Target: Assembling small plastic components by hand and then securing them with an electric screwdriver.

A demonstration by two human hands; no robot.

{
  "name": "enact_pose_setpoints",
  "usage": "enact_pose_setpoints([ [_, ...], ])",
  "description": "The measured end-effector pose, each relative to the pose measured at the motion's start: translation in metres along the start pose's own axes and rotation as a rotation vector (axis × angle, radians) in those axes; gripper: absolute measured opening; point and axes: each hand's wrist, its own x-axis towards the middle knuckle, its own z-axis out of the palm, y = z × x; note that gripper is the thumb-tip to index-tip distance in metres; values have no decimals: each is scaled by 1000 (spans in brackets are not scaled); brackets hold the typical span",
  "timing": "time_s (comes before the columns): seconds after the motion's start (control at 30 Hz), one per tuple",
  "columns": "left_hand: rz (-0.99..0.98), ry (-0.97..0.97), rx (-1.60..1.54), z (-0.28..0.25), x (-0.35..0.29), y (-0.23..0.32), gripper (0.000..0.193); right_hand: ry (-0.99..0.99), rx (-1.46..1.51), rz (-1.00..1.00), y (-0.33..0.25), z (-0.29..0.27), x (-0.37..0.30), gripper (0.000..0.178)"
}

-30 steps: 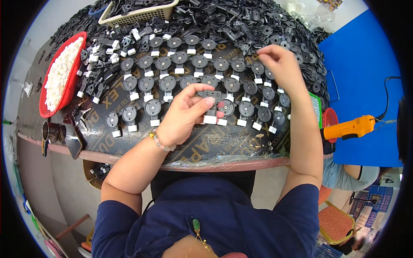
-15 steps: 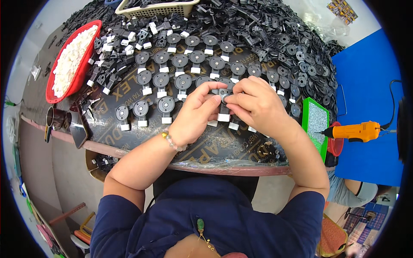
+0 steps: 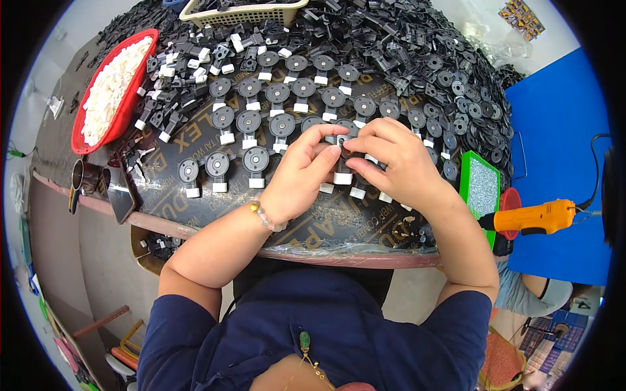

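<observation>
Over the middle of the worktable, my left hand (image 3: 305, 166) pinches a small black plastic bracket (image 3: 342, 142) between thumb and fingers. A white block (image 3: 342, 178) sits at the bracket's lower end. My right hand (image 3: 399, 159) hovers at the bracket's right edge, fingers bent, with a gap between thumb and forefinger. Its fingertips are close to the bracket; whether they touch it I cannot tell. Around both hands lie rows of black round-headed parts with white ends, such as one wheel-shaped part (image 3: 255, 159) left of my wrist.
A red basket (image 3: 77, 133) of white pieces stands at the left. Heaped black parts (image 3: 398, 45) cover the far side, with a beige basket (image 3: 244, 14) among them. At right are a green tray (image 3: 464, 179) of small metal pieces and an orange electric screwdriver (image 3: 535, 218).
My right thumb and forefinger have spread apart from their pinch on the bracket. My left hand still holds it. The view has shifted slightly.
</observation>
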Motion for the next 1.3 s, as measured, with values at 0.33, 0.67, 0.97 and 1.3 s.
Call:
enact_pose_setpoints([
  [0.33, 52, 17, 147, 1, -2, 0, 29, -4, -44, -26, -3, 0, -5, 19],
  [0.67, 83, 23, 239, 2, -3, 0, 30, 67, -202, -59, -12, 6, -9, 17],
  [0.97, -56, -13, -103, 1, -1, 0, 31, 31, 32, 188, -9, 5, -7, 7],
  [1.3, -145, -8, -126, -2, 0, 5, 32, 59, 8, 155, 11, -6, -8, 9],
])
